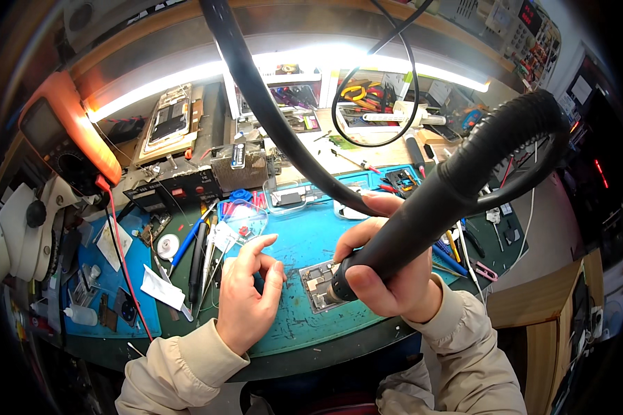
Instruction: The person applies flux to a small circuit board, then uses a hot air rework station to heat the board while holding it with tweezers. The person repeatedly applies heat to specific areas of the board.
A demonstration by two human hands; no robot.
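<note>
My right hand (pixel 398 280) is wrapped round the thick black handle of a hot air gun (pixel 422 214), tilted so that its nozzle end points down and left. That nozzle end is over the right part of a small circuit board (pixel 314 285), hiding some of it. The board lies flat on a blue work mat (pixel 284 318). To its left, my left hand (pixel 250 294) hovers over the mat's edge with fingers loosely bent and thumb apart, holding nothing. Past its fingertips is a clear round plastic dish (pixel 247 220) with a small red piece.
A black hose (pixel 256 104) crosses above the bench. On the left stand an orange multimeter (pixel 69 138) with red and black leads, and a white microscope part (pixel 21 235). Blue and black hand tools (pixel 198 259) lie left of the mat; pliers (pixel 472 241) lie right. Parts boxes line the back.
</note>
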